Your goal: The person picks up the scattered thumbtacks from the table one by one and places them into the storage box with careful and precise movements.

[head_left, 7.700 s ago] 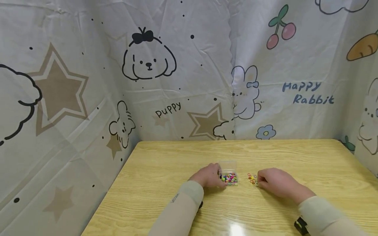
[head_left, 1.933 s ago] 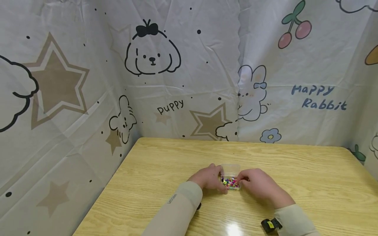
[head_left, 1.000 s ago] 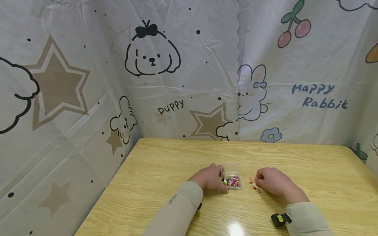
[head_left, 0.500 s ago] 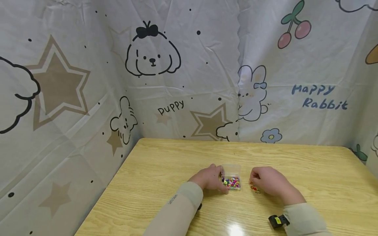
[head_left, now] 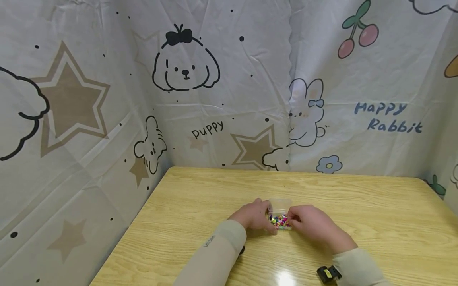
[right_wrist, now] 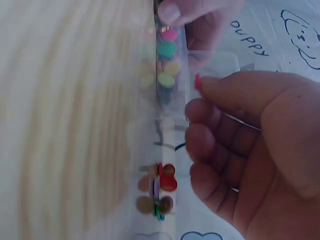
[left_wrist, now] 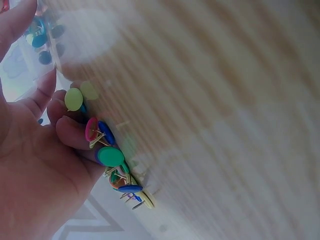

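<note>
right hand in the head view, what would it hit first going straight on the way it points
Likely the box, at its right edge or the pieces inside; how high the hand sits is hard to judge.

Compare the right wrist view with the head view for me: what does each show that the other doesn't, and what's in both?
Only the right wrist view shows the small pinkish-red piece pinched in the right hand, and a cluster of loose colored pieces on the table.

Only the head view shows the beige sleeves, the cherry print and the "Happy Rabbit" lettering.

Both show the two hands, the table, the clear box of colorful round-headed pins with the left hand gripping it, and the "PUPPY" lettering.
</note>
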Demonstrator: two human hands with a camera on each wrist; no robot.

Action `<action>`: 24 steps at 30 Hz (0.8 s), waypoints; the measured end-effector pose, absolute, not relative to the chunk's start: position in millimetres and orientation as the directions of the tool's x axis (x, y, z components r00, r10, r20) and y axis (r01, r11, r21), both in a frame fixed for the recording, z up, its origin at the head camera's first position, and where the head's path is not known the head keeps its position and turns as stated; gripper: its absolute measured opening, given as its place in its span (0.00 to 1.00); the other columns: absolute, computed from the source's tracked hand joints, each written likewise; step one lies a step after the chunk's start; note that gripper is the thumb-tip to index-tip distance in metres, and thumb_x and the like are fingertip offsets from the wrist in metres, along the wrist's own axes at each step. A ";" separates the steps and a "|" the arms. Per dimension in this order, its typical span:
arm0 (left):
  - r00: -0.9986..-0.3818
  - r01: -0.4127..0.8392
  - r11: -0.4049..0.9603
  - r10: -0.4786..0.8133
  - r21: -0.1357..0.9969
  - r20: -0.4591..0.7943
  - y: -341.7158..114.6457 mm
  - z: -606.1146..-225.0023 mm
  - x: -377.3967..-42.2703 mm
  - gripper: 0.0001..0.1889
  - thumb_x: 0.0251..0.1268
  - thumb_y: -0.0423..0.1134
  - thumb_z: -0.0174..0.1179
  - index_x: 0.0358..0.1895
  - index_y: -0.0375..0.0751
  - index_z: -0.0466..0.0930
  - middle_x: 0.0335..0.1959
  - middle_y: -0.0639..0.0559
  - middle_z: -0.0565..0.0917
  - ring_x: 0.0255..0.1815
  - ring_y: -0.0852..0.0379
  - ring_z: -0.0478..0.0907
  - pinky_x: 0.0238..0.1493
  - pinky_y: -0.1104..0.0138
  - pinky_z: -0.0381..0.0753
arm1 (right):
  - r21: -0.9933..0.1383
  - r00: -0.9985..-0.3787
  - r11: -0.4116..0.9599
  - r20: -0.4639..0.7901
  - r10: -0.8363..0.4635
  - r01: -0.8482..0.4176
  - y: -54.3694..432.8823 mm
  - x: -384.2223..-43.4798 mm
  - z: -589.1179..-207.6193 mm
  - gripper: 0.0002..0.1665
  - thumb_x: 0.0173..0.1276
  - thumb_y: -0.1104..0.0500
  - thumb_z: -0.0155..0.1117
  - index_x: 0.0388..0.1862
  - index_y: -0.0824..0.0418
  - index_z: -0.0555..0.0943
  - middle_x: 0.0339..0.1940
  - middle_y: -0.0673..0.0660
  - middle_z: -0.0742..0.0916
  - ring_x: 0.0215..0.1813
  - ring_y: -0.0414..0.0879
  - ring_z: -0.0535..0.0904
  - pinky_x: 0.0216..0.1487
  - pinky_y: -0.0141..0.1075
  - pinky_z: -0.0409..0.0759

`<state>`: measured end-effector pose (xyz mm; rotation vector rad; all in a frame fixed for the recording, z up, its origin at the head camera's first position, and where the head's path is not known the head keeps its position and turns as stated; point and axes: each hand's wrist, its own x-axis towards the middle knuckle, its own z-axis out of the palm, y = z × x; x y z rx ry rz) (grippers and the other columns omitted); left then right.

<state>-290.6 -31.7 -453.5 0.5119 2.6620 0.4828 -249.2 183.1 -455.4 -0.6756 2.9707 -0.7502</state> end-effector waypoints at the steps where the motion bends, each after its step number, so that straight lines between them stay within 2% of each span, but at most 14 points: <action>1: -0.859 0.280 0.874 0.413 0.398 -0.303 -31.6 -453.4 -290.7 0.26 0.48 0.60 0.78 0.42 0.57 0.72 0.42 0.55 0.68 0.34 0.53 0.72 0.35 0.61 0.73 | -0.452 -0.906 0.793 0.098 -0.412 -0.409 182.1 -248.9 -455.5 0.11 0.70 0.62 0.65 0.29 0.47 0.80 0.26 0.40 0.79 0.29 0.38 0.71 0.36 0.38 0.74; 7: -0.859 0.278 0.873 0.412 0.401 -0.303 -32.2 -453.4 -290.8 0.26 0.48 0.59 0.78 0.42 0.57 0.72 0.42 0.55 0.68 0.35 0.53 0.72 0.35 0.61 0.73 | -0.435 -0.898 0.794 0.096 -0.429 -0.425 180.4 -247.5 -454.5 0.11 0.69 0.63 0.67 0.30 0.47 0.83 0.29 0.39 0.81 0.31 0.37 0.73 0.39 0.41 0.77; 16: -0.857 0.282 0.872 0.417 0.401 -0.302 -32.8 -453.8 -290.8 0.26 0.48 0.60 0.78 0.42 0.57 0.72 0.41 0.54 0.69 0.34 0.53 0.71 0.35 0.61 0.73 | -0.450 -0.919 0.808 0.090 -0.383 -0.381 183.4 -249.0 -454.0 0.11 0.68 0.63 0.66 0.32 0.45 0.85 0.32 0.39 0.84 0.35 0.38 0.76 0.44 0.44 0.78; 24: -0.857 0.285 0.871 0.419 0.401 -0.301 -32.7 -454.1 -290.2 0.26 0.49 0.59 0.77 0.42 0.57 0.71 0.41 0.55 0.68 0.34 0.54 0.71 0.35 0.61 0.73 | -0.476 -0.963 0.841 0.054 -0.265 -0.258 212.2 -254.1 -448.0 0.05 0.73 0.61 0.63 0.40 0.54 0.85 0.35 0.47 0.85 0.35 0.43 0.76 0.43 0.47 0.77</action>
